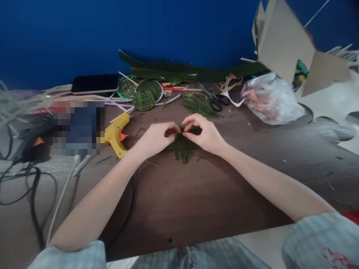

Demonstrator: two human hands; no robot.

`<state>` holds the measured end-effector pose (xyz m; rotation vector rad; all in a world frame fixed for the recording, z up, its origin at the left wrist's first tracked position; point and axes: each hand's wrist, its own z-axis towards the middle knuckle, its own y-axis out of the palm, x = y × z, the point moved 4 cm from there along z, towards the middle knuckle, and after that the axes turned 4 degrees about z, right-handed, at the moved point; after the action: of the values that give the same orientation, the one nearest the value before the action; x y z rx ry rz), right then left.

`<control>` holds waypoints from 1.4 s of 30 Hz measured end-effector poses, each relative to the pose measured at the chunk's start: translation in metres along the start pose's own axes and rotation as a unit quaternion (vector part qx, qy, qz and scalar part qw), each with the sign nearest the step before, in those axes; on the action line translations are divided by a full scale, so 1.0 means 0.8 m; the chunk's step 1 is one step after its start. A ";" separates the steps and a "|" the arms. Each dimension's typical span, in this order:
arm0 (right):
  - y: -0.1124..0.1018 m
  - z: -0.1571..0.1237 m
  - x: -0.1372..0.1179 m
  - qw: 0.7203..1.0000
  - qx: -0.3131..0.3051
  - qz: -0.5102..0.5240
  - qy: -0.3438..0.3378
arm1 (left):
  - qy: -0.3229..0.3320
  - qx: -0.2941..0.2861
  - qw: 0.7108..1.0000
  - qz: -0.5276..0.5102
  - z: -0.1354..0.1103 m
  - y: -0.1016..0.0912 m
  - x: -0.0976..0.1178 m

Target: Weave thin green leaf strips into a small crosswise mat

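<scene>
My left hand (162, 136) and my right hand (203, 133) meet over the middle of the brown table. Thumb and fingers of each are pinched together on a small piece of green leaf weaving (183, 145). Its lower edge ends in several loose leaf strips pointing toward me. Fingertips cover the upper part of the weaving. Just beyond my hands lies a bunch of cut green leaf strips (200, 104), with black-handled scissors (217, 101) beside it. Left of my left hand, a yellow glue gun (117, 134) rests on the table.
Round woven green pieces (144, 95) and a phone (95, 83) lie at the back. Long green leaves (196, 73) run along the blue wall. A clear plastic bag (275, 99) and a cardboard box (286, 41) stand at right. Cables (35, 209) trail across the left side.
</scene>
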<state>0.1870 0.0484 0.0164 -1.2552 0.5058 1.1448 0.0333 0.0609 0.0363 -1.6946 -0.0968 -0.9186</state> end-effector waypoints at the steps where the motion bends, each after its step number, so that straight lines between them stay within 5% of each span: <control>1: -0.001 0.000 -0.001 1.000 0.001 -0.006 0.000 | 0.002 -0.003 1.000 -0.002 0.000 0.001 0.000; 42: -0.001 -0.003 0.001 0.998 -0.028 0.051 0.024 | 0.019 -0.007 0.999 0.028 0.000 0.004 0.005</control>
<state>0.1890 0.0465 0.0151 -1.3198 0.5828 1.2227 0.0379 0.0583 0.0366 -1.6844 -0.0170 -0.9111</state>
